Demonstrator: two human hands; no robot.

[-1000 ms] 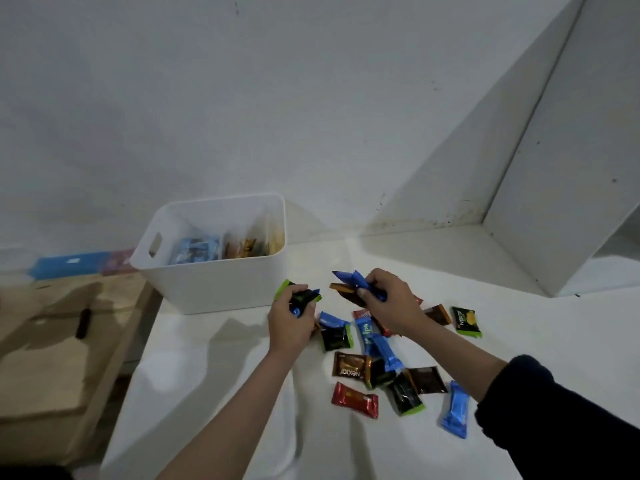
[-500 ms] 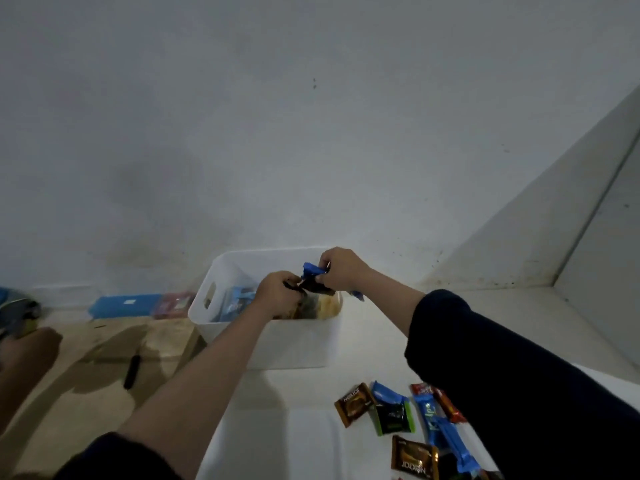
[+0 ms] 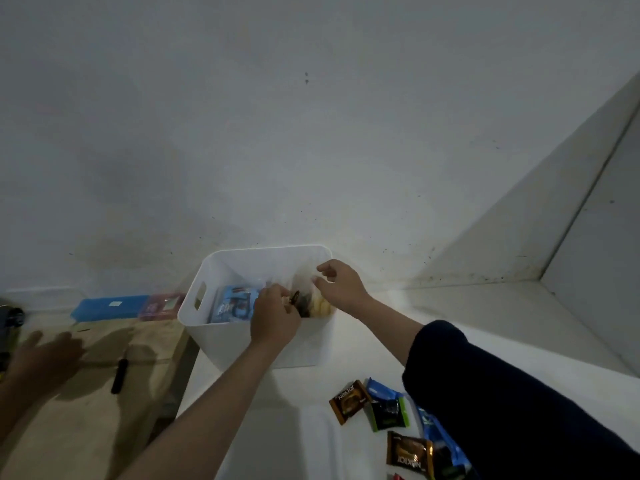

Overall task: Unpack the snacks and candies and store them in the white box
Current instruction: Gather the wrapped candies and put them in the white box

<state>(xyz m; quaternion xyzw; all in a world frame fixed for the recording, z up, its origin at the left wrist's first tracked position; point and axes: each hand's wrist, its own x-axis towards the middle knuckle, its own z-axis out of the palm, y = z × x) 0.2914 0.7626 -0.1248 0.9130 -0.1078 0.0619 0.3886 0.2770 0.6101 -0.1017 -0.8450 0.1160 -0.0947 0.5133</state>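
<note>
The white box (image 3: 242, 344) stands at the back of the white table, against the wall. Blue packets (image 3: 233, 304) and yellowish snacks (image 3: 320, 308) lie inside it. My left hand (image 3: 273, 320) reaches over the front rim into the box, fingers closed on a dark snack packet (image 3: 298, 298). Above the box's right side, my right hand (image 3: 341, 284) hovers with fingers spread and nothing in it. Loose snacks lie near my right sleeve: a brown packet (image 3: 349, 401), a black-and-green packet (image 3: 388, 414), a second brown one (image 3: 410, 455) and a blue packet (image 3: 429, 422).
Another person's hand (image 3: 45, 358) rests on the lower wooden table (image 3: 86, 427) at left, beside a black pen (image 3: 119, 375). A blue case (image 3: 107, 306) and a pink case (image 3: 161, 306) lie by the wall. A white panel (image 3: 595, 254) rises at right.
Both hands carried packets from the table to the box. My right hand has let go of its blue packet and spread its fingers. My left hand has dipped into the box.
</note>
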